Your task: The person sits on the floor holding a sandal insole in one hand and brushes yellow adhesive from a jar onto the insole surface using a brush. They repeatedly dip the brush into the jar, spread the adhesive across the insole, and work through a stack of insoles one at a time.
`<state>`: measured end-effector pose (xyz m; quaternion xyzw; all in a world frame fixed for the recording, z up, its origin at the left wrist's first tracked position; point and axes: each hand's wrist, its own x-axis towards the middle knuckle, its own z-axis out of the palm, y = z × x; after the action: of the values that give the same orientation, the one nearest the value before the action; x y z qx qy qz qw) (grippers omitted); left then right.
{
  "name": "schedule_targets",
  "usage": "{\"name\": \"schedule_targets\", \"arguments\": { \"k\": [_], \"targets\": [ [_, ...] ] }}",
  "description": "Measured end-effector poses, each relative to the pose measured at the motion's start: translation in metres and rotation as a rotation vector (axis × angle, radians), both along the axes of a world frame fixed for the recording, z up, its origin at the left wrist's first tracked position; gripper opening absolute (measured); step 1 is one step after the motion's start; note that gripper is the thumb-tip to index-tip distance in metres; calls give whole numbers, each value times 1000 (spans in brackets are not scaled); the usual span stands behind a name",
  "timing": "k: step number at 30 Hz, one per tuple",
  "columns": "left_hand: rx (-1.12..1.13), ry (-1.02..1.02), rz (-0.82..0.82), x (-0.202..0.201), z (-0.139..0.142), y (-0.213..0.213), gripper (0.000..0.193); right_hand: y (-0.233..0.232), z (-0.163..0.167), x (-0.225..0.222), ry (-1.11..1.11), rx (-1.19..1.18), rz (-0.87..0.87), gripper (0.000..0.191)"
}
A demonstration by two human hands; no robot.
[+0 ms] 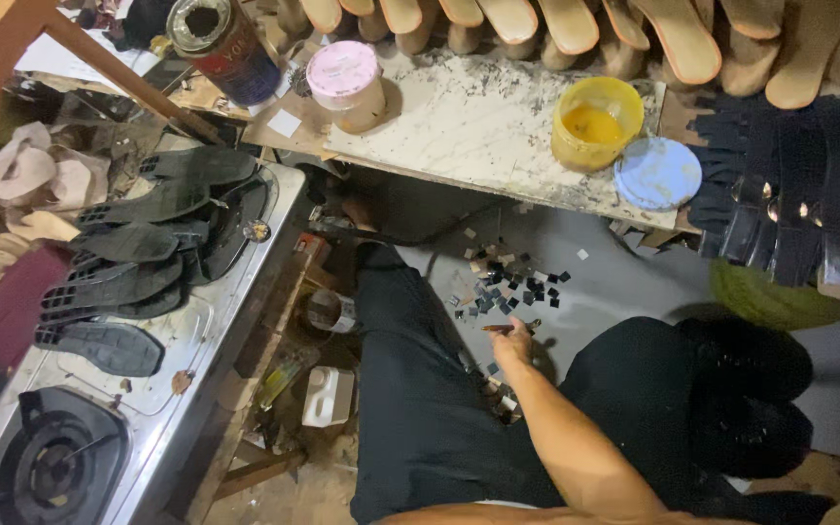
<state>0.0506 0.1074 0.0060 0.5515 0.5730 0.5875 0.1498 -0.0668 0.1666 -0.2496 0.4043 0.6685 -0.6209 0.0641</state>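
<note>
Head-camera footage was taken looking down past the person's black-trousered legs (420, 408) to a grey floor (614, 272). One bare arm was seen stretched forward from the lower edge of the picture, and it was judged to be the right hand (512, 345), though the side could not be made fully sure. The fingers were drawn together at the tip, and a thin brownish stick-like thing (500, 329) seemed to be pinched there; what it was could not be told. The left hand was not shown.

A scatter of small dark and pale square chips (512, 282) was spread on the floor just ahead of the fingertips, towards the low board (478, 126), with a few strays lying beside and behind the hand. The patch was stretched roughly across the picture, from left to right.

On the board's far right corner a yellow tub (597, 122) was set, with a blue lid (657, 173) touching it at the edge. A pink-lidded jar (346, 86) was placed at the board's left end. Black shoe soles (133, 262) were piled on a gas stove (148, 389) at the left.
</note>
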Motion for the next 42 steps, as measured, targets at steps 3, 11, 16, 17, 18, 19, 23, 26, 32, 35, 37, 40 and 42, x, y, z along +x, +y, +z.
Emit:
{"name": "schedule_targets", "arguments": {
  "k": [3,11,16,17,18,19,23,26,32,35,37,40,42],
  "targets": [
    [-1,64,7,7,17,4,32,4,8,0,14,-58,12,62],
    [89,-574,931,-44,-1,-32,45,17,124,22,641,-341,-125,28],
    [200,-1521,661,-16,-47,-21,66,-24,248,106,968,-8,-51,30],
    [254,-1444,496,1,-46,-17,68,-22,263,122,911,-16,25,32],
    [307,-1372,334,18,-39,-18,71,-23,275,135,851,-37,92,34],
    [248,-1350,307,28,-35,-12,75,-21,281,141,797,-61,161,37],
    [147,-1193,313,56,-27,-23,93,7,279,146,1037,495,151,34],
    [57,-1002,180,57,-56,-51,88,35,268,153,905,452,70,35],
    [-5,-932,-99,15,-185,-118,35,152,277,279,716,1087,94,40],
    [123,-1020,-123,-16,-238,-137,51,193,312,366,361,1347,194,31],
    [175,-1090,-67,-18,-255,-134,54,206,332,411,-102,1559,274,44],
    [294,-1198,-268,1,-242,-116,58,220,342,463,-781,1525,316,67],
    [226,-1218,-218,21,-213,-98,56,225,336,489,-951,1531,314,84]
  ]
}}
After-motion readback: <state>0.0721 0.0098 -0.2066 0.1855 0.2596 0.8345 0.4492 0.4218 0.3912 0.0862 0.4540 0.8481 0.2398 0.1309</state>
